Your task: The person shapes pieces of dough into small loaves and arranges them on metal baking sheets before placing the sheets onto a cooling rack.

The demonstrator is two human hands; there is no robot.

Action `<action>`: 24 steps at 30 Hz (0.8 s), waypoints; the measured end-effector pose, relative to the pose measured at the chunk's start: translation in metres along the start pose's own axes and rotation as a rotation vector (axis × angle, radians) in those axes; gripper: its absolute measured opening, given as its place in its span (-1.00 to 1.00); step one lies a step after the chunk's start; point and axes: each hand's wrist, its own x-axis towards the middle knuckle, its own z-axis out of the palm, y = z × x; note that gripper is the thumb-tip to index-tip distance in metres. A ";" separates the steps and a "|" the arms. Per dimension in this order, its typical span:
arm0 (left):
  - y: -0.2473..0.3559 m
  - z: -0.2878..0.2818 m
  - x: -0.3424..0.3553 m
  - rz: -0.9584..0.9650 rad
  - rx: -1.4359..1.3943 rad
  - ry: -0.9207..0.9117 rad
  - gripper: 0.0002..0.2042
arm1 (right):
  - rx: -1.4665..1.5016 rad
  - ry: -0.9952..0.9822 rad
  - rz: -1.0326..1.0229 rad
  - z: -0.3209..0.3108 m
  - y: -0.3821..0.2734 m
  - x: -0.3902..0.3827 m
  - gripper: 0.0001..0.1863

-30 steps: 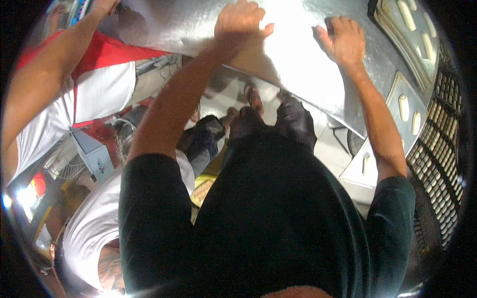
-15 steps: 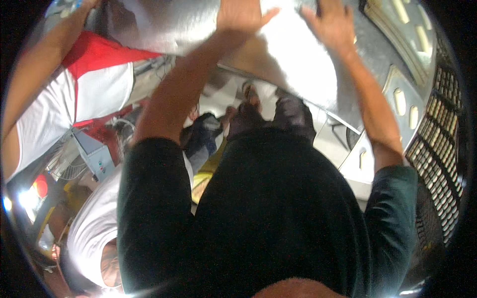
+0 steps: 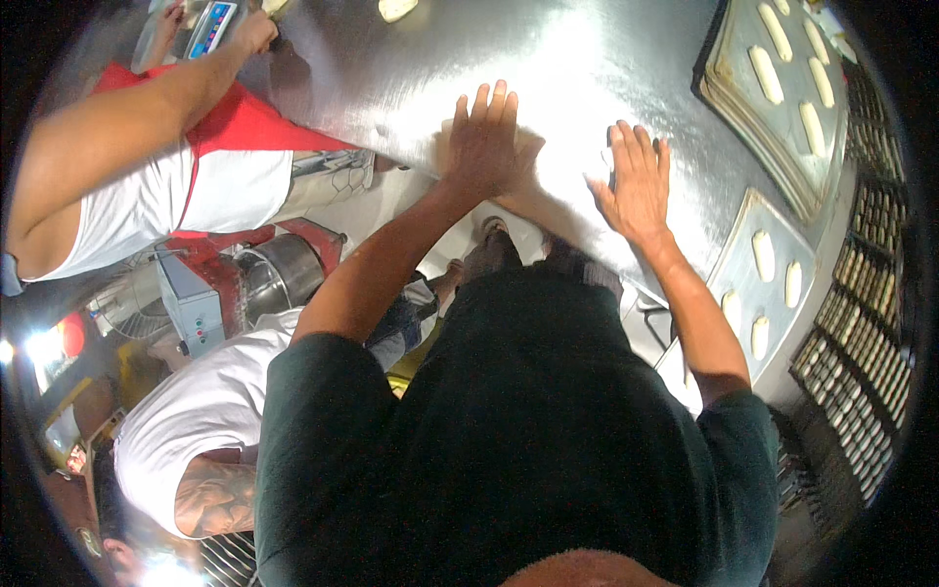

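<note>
My left hand (image 3: 482, 142) lies palm down over the shiny steel table (image 3: 362, 83), its fingers stretched out. To its right, my right hand (image 3: 638, 186) is flat too, with the fingers pointing away from me and the thumb apart. Pale patches show beside both hands; glare on the metal keeps me from telling whether dough lies under the palms. A small piece of pale dough (image 3: 397, 10) rests farther off on the tabletop.
On the right, stacked baking trays (image 3: 736, 70) and a nearer tray (image 3: 736, 245) carry long dough pieces. Racks of rolls (image 3: 851, 362) stand beyond. At left, a co-worker's hand (image 3: 256, 32) is beside a scale (image 3: 207, 31); a person in a white shirt (image 3: 210, 391) is behind a mixer (image 3: 279, 274).
The view has shifted, so more of the far table, the scale and the trays shows. Both my hands now appear lower in the picture, still with fingers extended.
</note>
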 end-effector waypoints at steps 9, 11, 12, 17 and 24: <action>-0.026 0.012 0.096 -0.092 -0.002 0.009 -0.21 | 0.017 0.118 0.021 0.011 0.033 0.116 -0.19; -0.009 0.003 0.036 -0.113 -0.078 -0.213 -0.16 | 0.041 0.075 -0.060 0.015 0.024 0.070 -0.17; 0.001 0.002 0.007 -0.111 -0.119 -0.303 -0.14 | 0.046 0.040 -0.086 0.009 0.017 0.048 -0.17; -0.020 -0.011 0.011 0.027 -0.011 -0.229 -0.16 | 0.182 -0.057 -0.098 -0.011 0.011 0.046 -0.10; -0.045 -0.039 0.050 0.156 -0.393 -0.417 -0.38 | 0.176 -0.265 -0.206 -0.032 0.053 0.070 -0.17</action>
